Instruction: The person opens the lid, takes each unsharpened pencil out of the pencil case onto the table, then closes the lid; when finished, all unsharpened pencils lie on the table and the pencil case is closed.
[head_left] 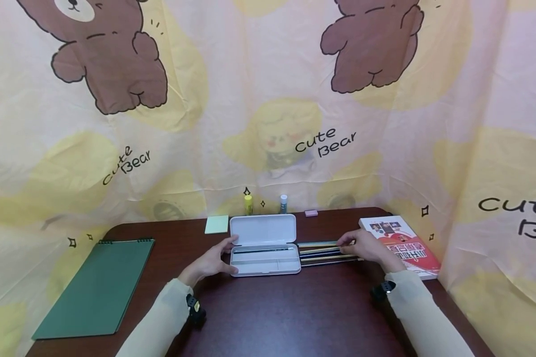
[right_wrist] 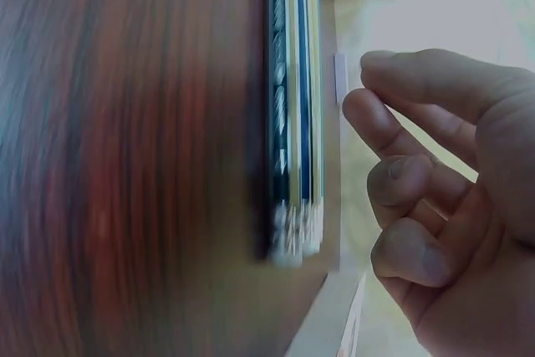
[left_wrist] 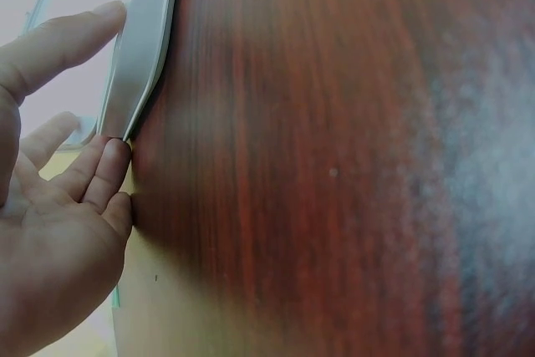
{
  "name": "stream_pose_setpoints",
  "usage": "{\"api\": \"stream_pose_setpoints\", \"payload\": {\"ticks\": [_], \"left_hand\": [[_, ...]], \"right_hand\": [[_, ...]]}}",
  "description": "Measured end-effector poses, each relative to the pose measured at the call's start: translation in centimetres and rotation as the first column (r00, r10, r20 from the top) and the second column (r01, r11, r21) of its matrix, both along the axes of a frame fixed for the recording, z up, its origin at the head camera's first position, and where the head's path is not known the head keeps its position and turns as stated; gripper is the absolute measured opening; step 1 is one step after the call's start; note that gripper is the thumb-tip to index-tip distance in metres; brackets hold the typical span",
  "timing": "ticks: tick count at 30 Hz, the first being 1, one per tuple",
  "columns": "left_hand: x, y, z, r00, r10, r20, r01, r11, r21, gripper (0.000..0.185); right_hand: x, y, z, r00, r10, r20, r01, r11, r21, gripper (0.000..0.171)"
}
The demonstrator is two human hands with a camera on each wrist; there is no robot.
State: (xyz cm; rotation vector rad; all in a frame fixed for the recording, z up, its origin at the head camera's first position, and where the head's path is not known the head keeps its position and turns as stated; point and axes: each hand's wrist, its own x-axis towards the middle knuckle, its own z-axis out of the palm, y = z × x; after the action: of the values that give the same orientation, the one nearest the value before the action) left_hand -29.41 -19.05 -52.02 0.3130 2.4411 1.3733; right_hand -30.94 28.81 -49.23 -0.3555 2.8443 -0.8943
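Observation:
An open white pencil case [head_left: 264, 245] lies at the middle of the dark wooden table [head_left: 286, 307], its lid folded back. My left hand [head_left: 213, 261] brackets the case's left end. In the left wrist view the thumb and the straight fingers [left_wrist: 107, 175] touch the case's edge [left_wrist: 142, 48]. A row of several pencils [head_left: 319, 251] lies just right of the case. My right hand [head_left: 367, 247] hovers at their right ends. In the right wrist view its fingers [right_wrist: 401, 181] are loosely curled beside the pencils [right_wrist: 292, 123], with nothing between them.
A red-and-white book [head_left: 404, 246] lies at the right edge. A green spiral notebook [head_left: 96, 285] lies at the left. A sticky-note pad [head_left: 216, 224], two glue sticks [head_left: 248, 204] and a pink eraser [head_left: 311, 213] sit along the back, against a bear-print curtain.

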Motion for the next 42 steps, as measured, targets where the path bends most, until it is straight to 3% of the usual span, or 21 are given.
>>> {"api": "stream_pose_setpoints", "payload": {"ticks": [17,32,42], "left_hand": [[0.1,0.0,0.2,1.000,-0.009,-0.011,0.009,1.000,-0.007,0.101],[0.2,0.0,0.2,1.000,-0.021,0.005,0.021,1.000,-0.015,0.100],[0.1,0.0,0.1,1.000,-0.028,-0.008,0.028,0.999,-0.019,0.100]], "right_hand": [[-1.0,-7.0,-0.2,0.997,0.079,-0.028,-0.081,0.992,-0.093,0.020],[-0.9,-12.2,-0.6,0.959,0.271,-0.081,-0.277,0.958,-0.070,0.019],[-1.0,-13.4,-1.2,0.953,0.300,-0.032,-0.301,0.953,-0.030,0.020]]}}
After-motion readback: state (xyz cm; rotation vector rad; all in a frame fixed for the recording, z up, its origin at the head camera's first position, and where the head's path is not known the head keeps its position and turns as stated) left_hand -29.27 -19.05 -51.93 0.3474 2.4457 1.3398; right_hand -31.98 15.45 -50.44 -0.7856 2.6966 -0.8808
